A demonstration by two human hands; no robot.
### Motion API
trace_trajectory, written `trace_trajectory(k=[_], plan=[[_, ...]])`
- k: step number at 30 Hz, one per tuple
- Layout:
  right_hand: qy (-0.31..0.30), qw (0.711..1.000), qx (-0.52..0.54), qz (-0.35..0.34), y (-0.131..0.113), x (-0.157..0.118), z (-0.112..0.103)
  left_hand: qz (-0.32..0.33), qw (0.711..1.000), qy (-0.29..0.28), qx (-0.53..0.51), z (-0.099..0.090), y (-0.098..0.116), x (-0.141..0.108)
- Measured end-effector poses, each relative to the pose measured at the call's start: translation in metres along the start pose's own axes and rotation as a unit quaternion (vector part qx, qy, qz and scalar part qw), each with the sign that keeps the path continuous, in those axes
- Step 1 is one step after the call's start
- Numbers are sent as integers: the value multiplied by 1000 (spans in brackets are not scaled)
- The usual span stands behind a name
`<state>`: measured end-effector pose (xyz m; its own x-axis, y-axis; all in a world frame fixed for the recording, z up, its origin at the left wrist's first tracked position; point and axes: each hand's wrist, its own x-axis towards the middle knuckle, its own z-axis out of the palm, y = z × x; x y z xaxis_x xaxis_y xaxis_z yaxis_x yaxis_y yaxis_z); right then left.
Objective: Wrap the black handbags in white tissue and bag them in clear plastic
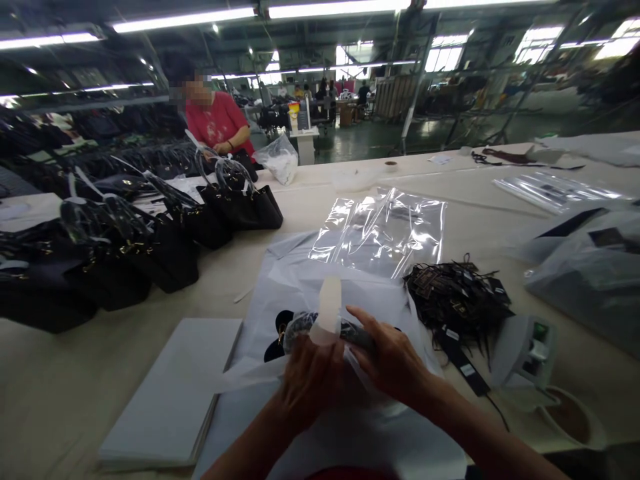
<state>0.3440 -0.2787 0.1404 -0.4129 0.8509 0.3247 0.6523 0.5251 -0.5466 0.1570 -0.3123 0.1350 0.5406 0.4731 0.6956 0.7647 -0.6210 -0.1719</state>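
Observation:
In front of me a dark handbag handle (pixel 301 323) in clear plastic arches over white tissue paper (pixel 280 273). My left hand (pixel 313 370) is closed at the handle, beside a white strip (pixel 330 300) that sticks up from it; its fingertips are partly hidden. My right hand (pixel 393 357) grips the handle's right part between thumb and fingers, the index finger reaching forward. A black piece with gold-coloured metal (pixel 281 333) shows at the handle's left. Paper and hands hide most of whatever lies below.
Black handbags (pixel 240 207) with wrapped handles line the left. A white paper stack (pixel 170 393) lies nearer me. Clear plastic sheets (pixel 385 230) lie ahead. Right are black tags (pixel 455 293) and a tape dispenser (pixel 525 353). A person in red (pixel 220 123) works across the table.

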Motion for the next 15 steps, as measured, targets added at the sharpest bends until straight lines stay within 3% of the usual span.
trace_trajectory(k=[2, 3, 6, 9, 13, 15], plan=[[29, 1000, 4, -6, 2, 0, 5, 67, 996, 29, -52, 0, 10, -19], [37, 999, 7, -8, 3, 0, 7, 94, 993, 7, -72, 3, 15, -27], [26, 999, 30, -7, 3, 0, 8, 49, 995, -66, -49, 23, 29, -44], [-40, 996, 76, 6, -1, 2, -3, -59, 996, -67, -17, 48, 35, -47], [-195, 954, 225, 35, 4, 17, -45, -69, 989, -119, -56, 68, 32, -50], [-217, 922, 316, 59, 25, 31, -60, -65, 984, -157, -53, 75, 26, -54]])
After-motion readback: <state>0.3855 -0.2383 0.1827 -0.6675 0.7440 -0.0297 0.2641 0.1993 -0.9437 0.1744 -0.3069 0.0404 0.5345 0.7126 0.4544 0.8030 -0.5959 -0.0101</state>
